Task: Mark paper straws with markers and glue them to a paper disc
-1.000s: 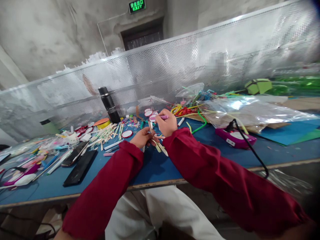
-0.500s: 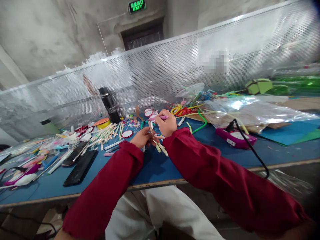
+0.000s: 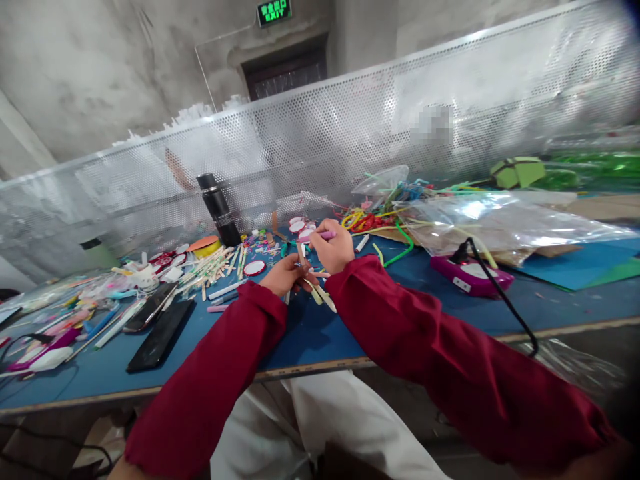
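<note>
My right hand is closed around a pink marker, its tip end angled left toward my other hand. Pinched in my left hand is a thin brown craft stick, standing roughly upright between the hands; its lower part is hidden by my fingers. Right under the hands lie several pale craft sticks on the blue tabletop. A white-topped round tape roll rests left of my left hand, with a white pen just below it.
Two phones lie at the left beside heaped craft pieces. A black bottle stands by the perforated metal screen. On the right are a purple power socket with a black cable, a clear plastic bag and pipe cleaners.
Almost nothing differs; both hands, the marker and the brown stick keep their places.
</note>
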`<state>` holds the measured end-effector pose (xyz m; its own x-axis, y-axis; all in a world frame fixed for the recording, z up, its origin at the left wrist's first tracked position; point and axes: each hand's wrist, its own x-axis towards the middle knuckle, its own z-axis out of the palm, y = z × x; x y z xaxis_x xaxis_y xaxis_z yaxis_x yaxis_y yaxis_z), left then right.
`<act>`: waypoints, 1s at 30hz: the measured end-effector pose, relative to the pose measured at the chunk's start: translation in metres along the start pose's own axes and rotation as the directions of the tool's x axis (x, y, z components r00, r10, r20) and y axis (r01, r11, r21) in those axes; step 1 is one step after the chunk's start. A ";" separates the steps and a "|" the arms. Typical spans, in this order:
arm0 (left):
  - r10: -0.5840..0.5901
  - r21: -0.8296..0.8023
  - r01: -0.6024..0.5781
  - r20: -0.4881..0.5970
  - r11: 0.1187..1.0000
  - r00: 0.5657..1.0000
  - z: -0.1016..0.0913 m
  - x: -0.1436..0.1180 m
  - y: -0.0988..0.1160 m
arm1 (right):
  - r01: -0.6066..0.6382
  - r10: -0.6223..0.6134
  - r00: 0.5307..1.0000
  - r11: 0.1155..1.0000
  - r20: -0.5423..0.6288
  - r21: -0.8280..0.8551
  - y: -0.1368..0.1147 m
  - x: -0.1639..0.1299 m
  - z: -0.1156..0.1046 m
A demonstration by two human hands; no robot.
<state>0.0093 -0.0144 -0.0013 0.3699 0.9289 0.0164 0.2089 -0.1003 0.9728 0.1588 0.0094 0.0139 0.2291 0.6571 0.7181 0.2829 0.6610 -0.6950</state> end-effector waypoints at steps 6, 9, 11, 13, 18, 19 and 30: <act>-0.001 -0.010 0.001 0.002 1.000 1.000 0.000 0.000 0.000 | -0.029 0.029 1.000 0.999 -0.012 -0.015 0.001 0.001 0.000; -0.003 -0.011 0.003 0.000 1.000 1.000 0.000 0.000 0.000 | -0.005 0.005 1.000 1.000 -0.015 -0.018 0.001 0.001 0.001; -0.002 -0.008 0.002 -0.001 1.000 1.000 0.000 0.000 0.000 | -0.003 0.003 1.000 1.000 -0.011 -0.024 0.001 0.001 0.001; 0.003 -0.012 -0.003 -0.003 1.000 1.000 -0.001 0.000 -0.001 | -0.024 0.023 1.000 0.999 -0.012 -0.028 0.002 0.001 0.000; -0.001 -0.005 0.001 0.000 1.000 1.000 -0.002 0.001 -0.001 | -0.047 0.046 0.999 0.998 -0.016 -0.032 0.001 0.001 0.000; -0.005 0.002 0.005 0.001 1.000 1.000 -0.002 0.001 -0.001 | -0.039 0.039 0.999 0.999 -0.013 -0.036 0.001 0.001 0.000; 0.001 -0.024 -0.001 -0.002 1.000 1.000 -0.002 0.002 -0.002 | -0.042 0.041 0.999 0.998 -0.008 -0.038 0.002 0.002 0.000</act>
<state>0.0080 -0.0118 -0.0028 0.3688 0.9294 0.0179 0.1865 -0.0928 0.9781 0.1596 0.0118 0.0136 0.2485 0.6807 0.6891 0.3084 0.6188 -0.7225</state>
